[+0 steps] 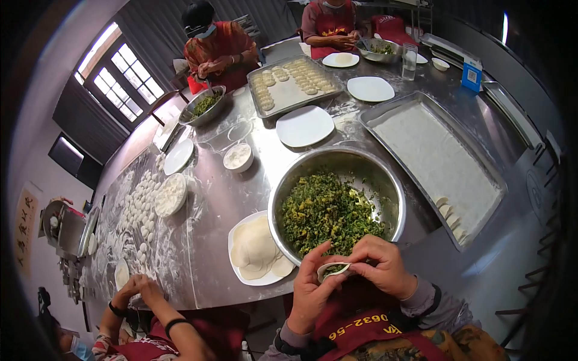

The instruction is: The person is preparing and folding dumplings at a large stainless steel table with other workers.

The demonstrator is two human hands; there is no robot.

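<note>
A dumpling (333, 270), its round wrapper folded partway around green filling, is held between my two hands. My left hand (310, 292) cradles it from the left, fingers curled around the dough. With thumb and fingers, my right hand (383, 268) pinches the wrapper's right edge. Just beyond my hands stands a large steel bowl (395, 207) of chopped green and yellow filling (328, 210). Left of the bowl, a stack of flat dough wrappers (256, 246) lies on a square white plate (242, 278).
Several finished dumplings (451, 222) lie at the near end of a long metal tray (433, 144) on the right. Another dumpling tray (289, 103) is farther back. Dough pieces (141, 201) and a flour bowl (171, 195) are at left. A co-worker's hands (141, 287) are lower left; two people work opposite.
</note>
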